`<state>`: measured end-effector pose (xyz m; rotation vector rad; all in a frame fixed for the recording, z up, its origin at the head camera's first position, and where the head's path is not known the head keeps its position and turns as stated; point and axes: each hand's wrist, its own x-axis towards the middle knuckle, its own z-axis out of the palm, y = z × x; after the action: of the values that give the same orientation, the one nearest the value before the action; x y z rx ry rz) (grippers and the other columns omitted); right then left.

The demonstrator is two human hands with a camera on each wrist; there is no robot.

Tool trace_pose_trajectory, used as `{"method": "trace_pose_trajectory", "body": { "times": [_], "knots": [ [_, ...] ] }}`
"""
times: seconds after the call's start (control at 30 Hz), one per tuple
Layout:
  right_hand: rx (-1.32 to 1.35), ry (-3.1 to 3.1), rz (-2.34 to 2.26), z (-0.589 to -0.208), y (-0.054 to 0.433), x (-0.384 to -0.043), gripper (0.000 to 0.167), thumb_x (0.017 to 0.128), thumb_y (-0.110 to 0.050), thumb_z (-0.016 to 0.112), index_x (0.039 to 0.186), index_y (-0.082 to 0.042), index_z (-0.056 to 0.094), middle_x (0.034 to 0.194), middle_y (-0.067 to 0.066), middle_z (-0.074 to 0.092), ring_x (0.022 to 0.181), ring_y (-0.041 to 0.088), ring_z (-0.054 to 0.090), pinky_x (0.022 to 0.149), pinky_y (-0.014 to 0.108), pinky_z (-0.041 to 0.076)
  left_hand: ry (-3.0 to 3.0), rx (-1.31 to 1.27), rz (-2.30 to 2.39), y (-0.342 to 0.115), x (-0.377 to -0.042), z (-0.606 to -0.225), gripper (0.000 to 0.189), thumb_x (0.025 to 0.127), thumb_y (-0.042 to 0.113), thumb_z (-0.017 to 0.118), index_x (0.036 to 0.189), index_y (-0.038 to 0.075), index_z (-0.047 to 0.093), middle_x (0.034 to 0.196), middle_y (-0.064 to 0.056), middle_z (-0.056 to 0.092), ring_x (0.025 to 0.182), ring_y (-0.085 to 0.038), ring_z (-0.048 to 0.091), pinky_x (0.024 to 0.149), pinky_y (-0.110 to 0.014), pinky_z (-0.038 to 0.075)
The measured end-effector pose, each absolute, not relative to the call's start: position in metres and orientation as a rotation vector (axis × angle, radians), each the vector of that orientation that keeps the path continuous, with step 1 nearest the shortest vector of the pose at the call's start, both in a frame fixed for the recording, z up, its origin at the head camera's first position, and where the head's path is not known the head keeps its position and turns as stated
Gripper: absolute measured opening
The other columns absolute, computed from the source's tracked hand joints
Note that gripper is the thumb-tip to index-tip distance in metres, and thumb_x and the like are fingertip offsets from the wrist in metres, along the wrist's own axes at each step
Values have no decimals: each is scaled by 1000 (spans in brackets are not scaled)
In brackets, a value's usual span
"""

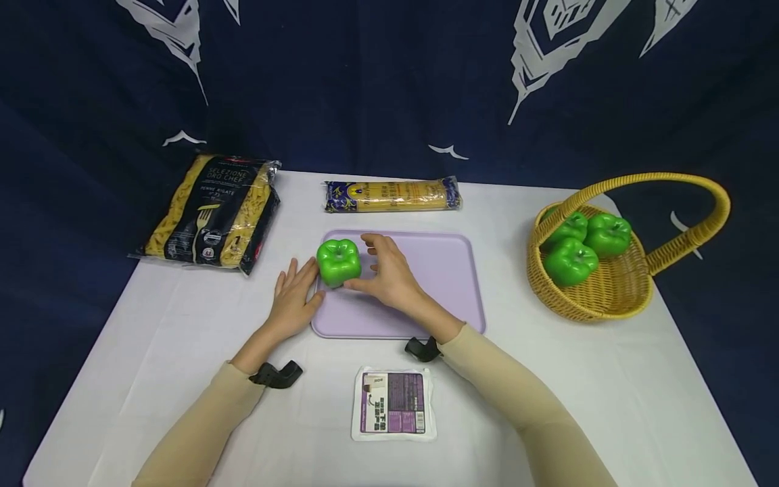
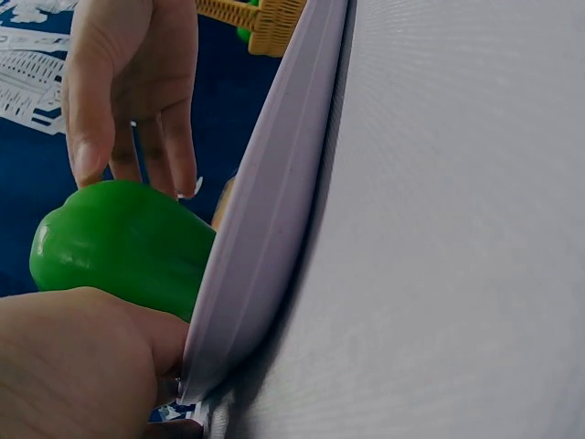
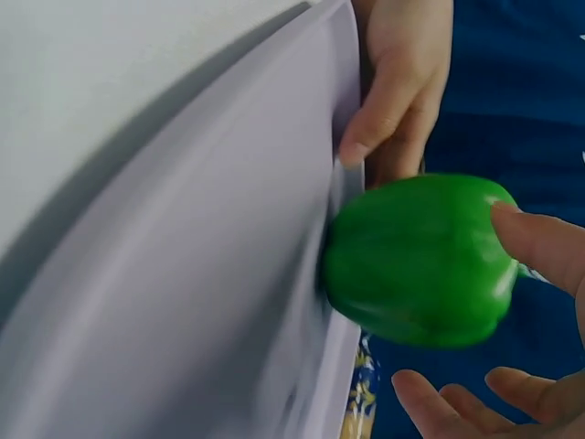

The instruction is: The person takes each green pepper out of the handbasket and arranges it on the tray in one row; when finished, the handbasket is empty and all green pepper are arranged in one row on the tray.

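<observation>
A green bell pepper (image 1: 338, 262) stands on the left end of a lilac tray (image 1: 420, 291). Beside that end lies my left hand (image 1: 293, 304), its fingers stretched out and its thumb at the tray's rim. My right hand (image 1: 389, 274) is over the tray to the right of the pepper, thumb and fingers spread apart. In the right wrist view a gap shows between its lower fingers (image 3: 475, 407) and the pepper (image 3: 420, 261), while the thumb overlaps the pepper's top; whether it touches I cannot tell.
At the right stands a yellow wicker basket (image 1: 621, 291) with a tall handle and 3 green peppers. A penne bag (image 1: 213, 210) lies back left, a spaghetti pack (image 1: 395, 195) behind the tray, and a white-and-purple packet (image 1: 393, 404) in front.
</observation>
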<state>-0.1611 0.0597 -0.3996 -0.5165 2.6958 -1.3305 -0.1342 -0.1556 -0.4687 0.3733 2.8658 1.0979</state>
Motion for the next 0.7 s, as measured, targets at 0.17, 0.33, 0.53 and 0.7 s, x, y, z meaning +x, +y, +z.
{"method": "trace_pose_trajectory", "body": {
  "times": [0.17, 0.33, 0.53, 0.7],
  "knots": [
    [-510, 2694, -1402, -399, 86, -154, 79, 75, -19, 85, 141, -1, 44, 135, 21, 50, 125, 32, 52, 100, 41, 51, 2871, 370, 1091, -155, -135, -468, 62, 96, 16, 52, 151, 0, 29, 161, -18, 22, 150, -43, -3, 118, -59, -7],
    [-502, 2760, -1410, -400, 122, -144, 72, 78, -18, 83, 138, -1, 47, 134, 21, 52, 124, 31, 53, 101, 43, 50, 2867, 373, 1096, -156, -134, -468, 62, 96, 17, 51, 152, -1, 29, 161, -18, 22, 150, -44, -2, 118, -60, -7],
    [-479, 2914, -1383, -397, 167, -131, 70, 78, -13, 82, 137, 1, 48, 132, 20, 52, 123, 33, 54, 99, 46, 51, 2867, 371, 1100, -155, -133, -467, 62, 96, 16, 51, 152, 0, 29, 161, -18, 22, 150, -44, -2, 118, -60, -7],
    [-392, 3059, -1362, -391, 205, -121, 70, 77, -9, 83, 136, 3, 47, 132, 22, 52, 121, 37, 55, 97, 48, 51, 2869, 371, 1089, -154, -134, -467, 62, 96, 15, 52, 151, 0, 30, 161, -18, 23, 150, -43, -2, 118, -60, -7]
  ]
}}
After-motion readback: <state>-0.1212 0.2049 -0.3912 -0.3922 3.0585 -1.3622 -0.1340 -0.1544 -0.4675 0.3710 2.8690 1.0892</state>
